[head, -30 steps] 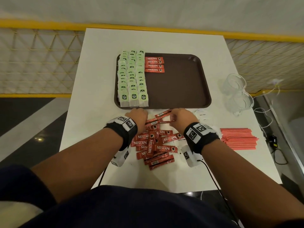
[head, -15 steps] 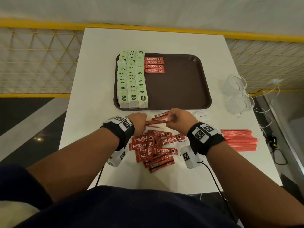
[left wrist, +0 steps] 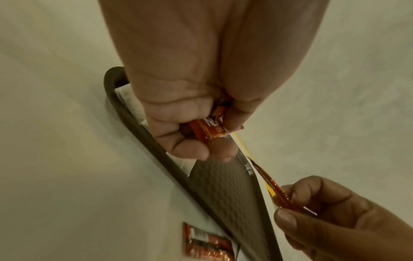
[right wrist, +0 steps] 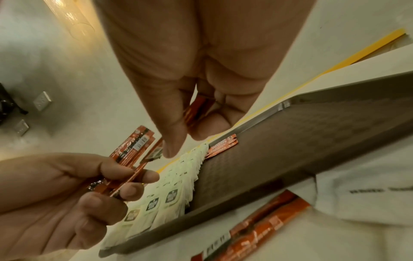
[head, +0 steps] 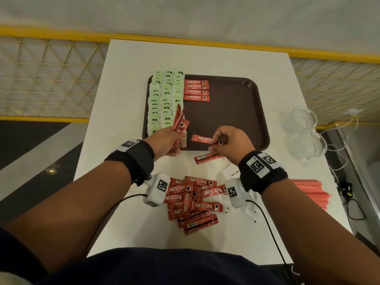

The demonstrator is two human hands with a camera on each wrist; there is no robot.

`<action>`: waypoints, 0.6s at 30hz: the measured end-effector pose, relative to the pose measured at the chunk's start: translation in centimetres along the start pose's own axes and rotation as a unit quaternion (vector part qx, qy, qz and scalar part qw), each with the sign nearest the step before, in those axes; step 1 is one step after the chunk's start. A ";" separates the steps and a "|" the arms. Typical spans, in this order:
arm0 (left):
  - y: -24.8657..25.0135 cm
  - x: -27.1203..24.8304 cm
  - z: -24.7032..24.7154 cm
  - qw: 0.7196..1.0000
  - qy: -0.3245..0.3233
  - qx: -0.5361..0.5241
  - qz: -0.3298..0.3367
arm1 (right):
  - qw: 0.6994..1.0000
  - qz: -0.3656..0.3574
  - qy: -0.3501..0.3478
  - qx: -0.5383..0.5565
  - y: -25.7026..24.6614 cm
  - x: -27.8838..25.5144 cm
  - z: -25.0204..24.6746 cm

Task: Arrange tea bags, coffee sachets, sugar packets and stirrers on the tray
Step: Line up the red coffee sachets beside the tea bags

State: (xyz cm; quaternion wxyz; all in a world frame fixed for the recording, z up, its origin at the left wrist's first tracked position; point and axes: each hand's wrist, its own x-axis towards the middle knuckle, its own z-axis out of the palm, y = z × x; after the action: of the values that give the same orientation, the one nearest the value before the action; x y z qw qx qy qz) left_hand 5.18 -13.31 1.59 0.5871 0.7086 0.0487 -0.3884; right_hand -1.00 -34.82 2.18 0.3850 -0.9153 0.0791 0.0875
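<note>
Sachets of red coffee fill both your hands: your left hand (head: pixel 166 140), left of centre in the head view, grips a small fan of coffee sachets (head: pixel 179 122) that points up over the near end of the tea bags, and your right hand (head: pixel 232 144), just right of it, pinches one single sachet (head: pixel 202 139) by its end, level above the near edge of the brown tray (head: pixel 236 112). How many sachets the fan holds you cannot tell; at least three edges show. In the left wrist view, the left fingers (left wrist: pixel 178 139) curl tight round the bundle (left wrist: pixel 208 130).

On the tray, four placed sachets (head: pixel 196 89) lie stacked in a column at the upper middle, just right of three rows of green tea bags (head: pixel 165 99). One lone sachet (head: pixel 205 157) lies on the white table (head: pixel 123 99) under your right hand. A loose heap of sachets (head: pixel 192 200), more than ten, sits lower centre between your wrists.

A bundle of red stirrers (head: pixel 310 192) lies at the right. Two clear glass cups (head: pixel 304 128) stand at the upper right. A white sugar packet (head: pixel 231 171) peeks out beside your right wrist. Both forearms reach forward, wrists raised above the table.
</note>
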 end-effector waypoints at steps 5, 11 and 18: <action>0.9 1.0 -0.2 1.000 -0.025 0.000 0.017 | 1.000 -0.020 -0.016 0.003 -0.7 1.7 -0.4; 1.7 2.8 0.5 0.992 -0.046 0.098 0.059 | 0.999 -0.026 -0.019 0.014 -0.8 4.0 0.0; 3.4 5.4 -0.3 0.988 0.007 0.115 0.098 | 0.959 0.131 -0.016 0.252 -0.3 7.3 -1.4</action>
State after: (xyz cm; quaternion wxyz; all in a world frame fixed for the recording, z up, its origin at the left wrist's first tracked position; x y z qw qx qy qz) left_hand 10.89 -16.21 1.05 0.5361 0.7758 -0.0617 -0.3271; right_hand 6.34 -36.17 1.69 0.5892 -0.7690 0.2120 0.1288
